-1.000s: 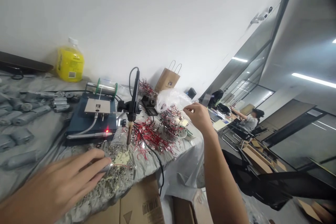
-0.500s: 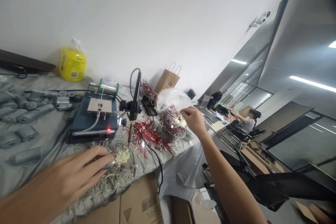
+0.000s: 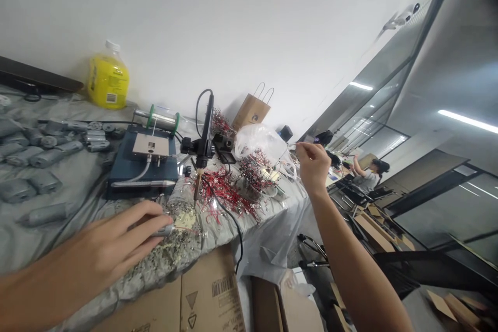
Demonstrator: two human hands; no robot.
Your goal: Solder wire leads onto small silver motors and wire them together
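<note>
My left hand (image 3: 103,236) grips a small metal cylinder (image 3: 166,230) at 7 o'clock, right hand (image 3: 313,166) pinches a thin wire (image 3: 291,145) at 2; soldering iron (image 3: 203,150) sits clamped, leaving both free.

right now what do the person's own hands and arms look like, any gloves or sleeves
The left hand and right hand are both bare, with no gloves. The left forearm and right forearm show no sleeve within view. No watch, ring, band, cable or marking is visible on either arm. The fingers are slender.
</note>
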